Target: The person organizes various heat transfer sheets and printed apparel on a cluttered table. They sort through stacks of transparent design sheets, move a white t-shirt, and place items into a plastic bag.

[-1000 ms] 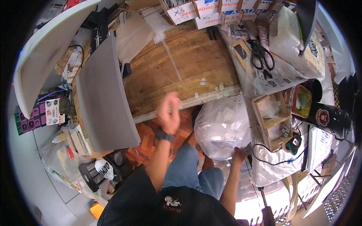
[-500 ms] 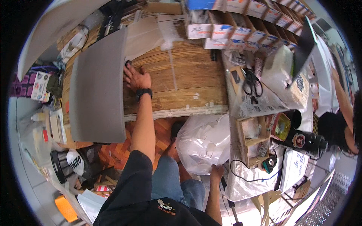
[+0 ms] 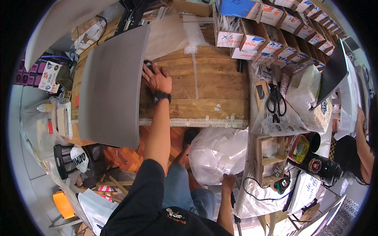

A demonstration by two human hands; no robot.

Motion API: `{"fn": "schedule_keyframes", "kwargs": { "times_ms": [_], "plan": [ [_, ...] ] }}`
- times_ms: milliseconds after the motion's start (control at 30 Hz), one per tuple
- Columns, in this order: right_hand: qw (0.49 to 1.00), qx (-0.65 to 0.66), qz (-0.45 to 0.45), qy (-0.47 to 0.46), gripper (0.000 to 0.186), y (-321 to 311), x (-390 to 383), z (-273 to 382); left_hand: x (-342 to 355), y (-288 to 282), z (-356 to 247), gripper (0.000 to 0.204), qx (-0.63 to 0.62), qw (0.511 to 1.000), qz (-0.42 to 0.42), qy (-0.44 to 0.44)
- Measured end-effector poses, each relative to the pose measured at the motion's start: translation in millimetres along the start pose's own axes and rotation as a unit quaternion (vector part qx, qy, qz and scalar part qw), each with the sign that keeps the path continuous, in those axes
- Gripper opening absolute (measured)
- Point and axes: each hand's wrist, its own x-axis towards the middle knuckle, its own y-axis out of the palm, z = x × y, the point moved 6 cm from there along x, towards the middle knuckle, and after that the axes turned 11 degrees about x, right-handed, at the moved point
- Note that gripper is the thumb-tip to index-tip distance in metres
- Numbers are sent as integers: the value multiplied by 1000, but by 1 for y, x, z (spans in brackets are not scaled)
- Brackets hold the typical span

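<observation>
My left hand, with a black watch on the wrist, lies on the wooden worktable with fingers stretched out. Its fingertips are beside the right edge of a large grey board and by a small black object, partly hidden. Whether they touch that object is unclear. Down at the table's front, my right hand is closed at the rim of a clear plastic bag filled with white scraps.
Divided cardboard boxes line the back right. Scissors, a wooden tray, a tape measure and a black bottle crowd the side table. Another person's arm shows at far right. A black stool stands lower left.
The whole view has shifted slightly, so things appear farther right and a little lower. Both hands keep nearly the same places beside the board and the bag.
</observation>
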Motion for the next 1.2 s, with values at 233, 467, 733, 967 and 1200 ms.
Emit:
{"fn": "schedule_keyframes", "kwargs": {
  "times_ms": [233, 467, 733, 967, 1200],
  "plan": [
    [1000, -5, -15, 25, 29, -5, -1, -1, -105, -50, -71, 53, -358, 897, 178, 189],
    [999, 29, -15, 24, 27, -8, -7, 22, -41, -34, -86, 22, -350, 915, 84, 183],
    [998, 32, -28, 37, 31, -13, -12, 9, -288, -138, -56, 34, -496, 728, 321, 348],
    [999, 35, -38, 12, 29, -5, -9, -7, -451, -20, -34, 62, -122, 668, 654, 334],
    [994, 63, -76, 38, 27, -21, -19, 2, -139, -129, -124, 17, -555, 678, 401, 266]
  ]
}}
